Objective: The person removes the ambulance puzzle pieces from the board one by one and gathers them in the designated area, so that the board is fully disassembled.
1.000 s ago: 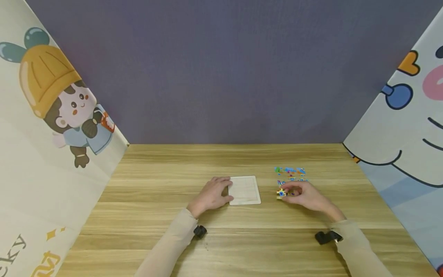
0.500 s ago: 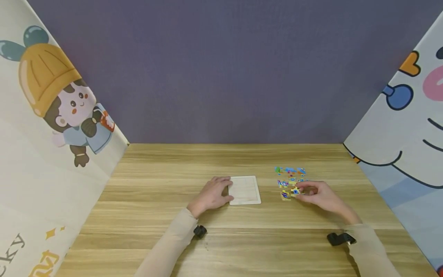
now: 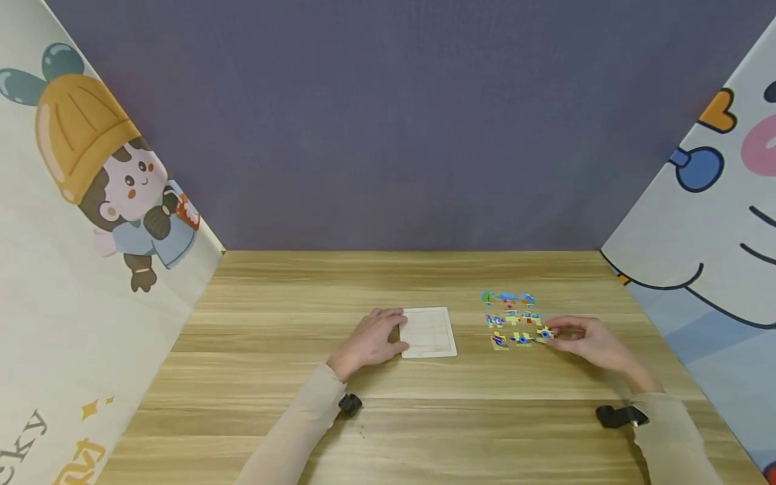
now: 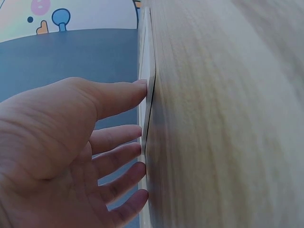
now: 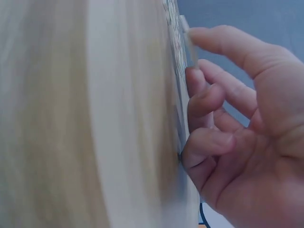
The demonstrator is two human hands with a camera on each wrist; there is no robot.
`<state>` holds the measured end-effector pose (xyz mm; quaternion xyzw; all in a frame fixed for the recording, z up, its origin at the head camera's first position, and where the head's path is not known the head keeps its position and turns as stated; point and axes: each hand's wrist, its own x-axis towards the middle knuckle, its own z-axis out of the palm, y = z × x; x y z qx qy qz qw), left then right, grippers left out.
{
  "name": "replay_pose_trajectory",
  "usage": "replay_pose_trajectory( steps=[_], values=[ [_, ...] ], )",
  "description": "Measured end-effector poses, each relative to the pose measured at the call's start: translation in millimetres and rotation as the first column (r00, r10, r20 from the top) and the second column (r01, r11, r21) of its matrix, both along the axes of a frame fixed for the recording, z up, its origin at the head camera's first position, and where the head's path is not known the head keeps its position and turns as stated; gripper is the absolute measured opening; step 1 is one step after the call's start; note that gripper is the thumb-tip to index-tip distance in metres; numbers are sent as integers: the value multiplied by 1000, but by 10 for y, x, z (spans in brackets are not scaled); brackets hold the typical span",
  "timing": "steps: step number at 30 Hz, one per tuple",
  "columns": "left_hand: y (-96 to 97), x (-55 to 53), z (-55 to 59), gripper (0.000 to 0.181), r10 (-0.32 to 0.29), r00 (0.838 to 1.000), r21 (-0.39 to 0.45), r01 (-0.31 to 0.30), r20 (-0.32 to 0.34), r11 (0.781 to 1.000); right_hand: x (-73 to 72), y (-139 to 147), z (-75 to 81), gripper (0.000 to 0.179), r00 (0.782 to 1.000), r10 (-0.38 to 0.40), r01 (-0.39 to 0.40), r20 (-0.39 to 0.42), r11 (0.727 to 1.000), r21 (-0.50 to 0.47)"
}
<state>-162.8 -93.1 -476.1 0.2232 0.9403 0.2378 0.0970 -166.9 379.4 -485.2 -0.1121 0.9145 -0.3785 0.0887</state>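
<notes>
In the head view, my left hand (image 3: pixel 370 340) rests at the left edge of a pale, flat square puzzle board (image 3: pixel 429 333). Its thumb and fingertips touch the board's edge, fairly straight in the left wrist view. My right hand (image 3: pixel 591 343) pinches a small yellow and blue jigsaw piece (image 3: pixel 545 333) between thumb and fingers, at the right end of the nearest row of pieces. In the right wrist view that piece (image 5: pixel 192 47) stands tilted at the fingertips, and the other fingers curl. Left of it lie a blue-centred piece (image 3: pixel 522 338) and a yellow and purple piece (image 3: pixel 499 341).
Several more colourful jigsaw pieces (image 3: pixel 508 298) lie in rows behind, right of the board. The wooden table (image 3: pixel 424 431) ends at a dark back panel (image 3: pixel 412 135). Cartoon-printed side walls stand left and right. Each wrist wears a black camera mount (image 3: pixel 621 415).
My right hand has moved right along the nearest row with the pinched jigsaw piece, uncovering pieces there and in the middle row. The left hand and the board have stayed put.
</notes>
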Motion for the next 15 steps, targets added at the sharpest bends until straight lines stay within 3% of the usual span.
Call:
replay_pose_trajectory(
  steps=[6,15],
  values=[
    [-7,-11,-1,59,-1,1000,1,1,7,1000,-21,15,5,48,1000,3,-3,3,996,94],
    [25,-8,6,58,-16,1000,21,16,6,1000,22,17,13,45,1000,6,-4,-17,992,123]
  ],
)
